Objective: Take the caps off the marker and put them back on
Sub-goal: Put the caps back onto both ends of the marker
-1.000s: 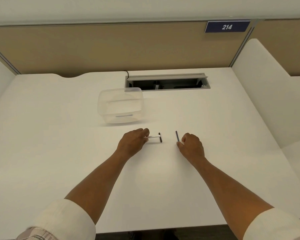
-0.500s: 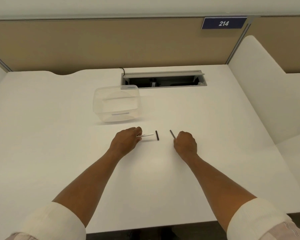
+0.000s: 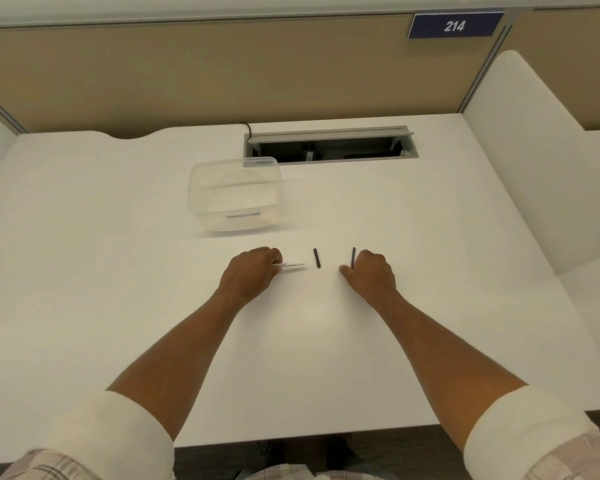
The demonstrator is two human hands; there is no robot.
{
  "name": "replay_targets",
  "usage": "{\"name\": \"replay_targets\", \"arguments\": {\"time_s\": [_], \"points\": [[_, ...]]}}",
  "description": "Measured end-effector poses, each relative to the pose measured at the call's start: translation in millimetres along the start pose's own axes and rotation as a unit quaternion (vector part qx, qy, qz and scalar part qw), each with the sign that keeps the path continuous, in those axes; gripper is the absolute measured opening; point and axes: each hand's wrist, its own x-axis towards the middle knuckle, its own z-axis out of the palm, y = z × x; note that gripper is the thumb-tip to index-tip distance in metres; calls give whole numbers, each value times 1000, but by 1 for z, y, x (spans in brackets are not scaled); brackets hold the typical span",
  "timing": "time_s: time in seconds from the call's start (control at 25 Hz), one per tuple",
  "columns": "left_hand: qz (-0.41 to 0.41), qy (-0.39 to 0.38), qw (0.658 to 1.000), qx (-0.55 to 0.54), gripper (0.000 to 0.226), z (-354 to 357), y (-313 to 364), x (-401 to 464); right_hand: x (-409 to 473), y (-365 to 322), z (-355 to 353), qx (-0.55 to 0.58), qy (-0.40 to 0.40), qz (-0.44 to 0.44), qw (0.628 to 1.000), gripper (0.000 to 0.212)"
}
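marker (image 3: 291, 265) half hidden in closed left hand (image 3: 248, 273); right hand (image 3: 371, 273) pinches cap (image 3: 353, 257), lower end hidden.

Rolled white cuffs (image 3: 111, 431) (plaid shirt)

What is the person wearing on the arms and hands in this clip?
Both hands, the left hand and the right hand, are bare, with no gloves, rings or watch visible. The forearms are uncovered. Each arm has a cream-white sleeve rolled up near the elbow, left sleeve and right sleeve. Plaid fabric shows at the bottom corners.
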Motion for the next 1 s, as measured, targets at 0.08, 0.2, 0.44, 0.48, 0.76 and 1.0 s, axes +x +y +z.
{"name": "replay_targets", "arguments": {"time_s": [0.08,0.2,0.44,0.48,0.76,1.0], "points": [[-3,2,1000,1,8,-1,-1,1,-2,-5,3,-15,9,1,1000,28],[-9,4,1000,-2,8,-2,-2,1,-4,-14,5,-67,21,-6,998,16],[-11,12,1000,-10,6,-6,-3,3,-5,-12,9,-94,25,-50,994,21],[-10,14,1000,-11,6,-7,-3,4,-4,-11,8,-87,26,-62,994,20],[-1,31,999,-6,5,-15,1,12,4,-8,-5,135,-29,-121,983,15],[1,56,998,0,6,-19,3,16,6,-14,-5,149,-31,-220,964,14]]}}
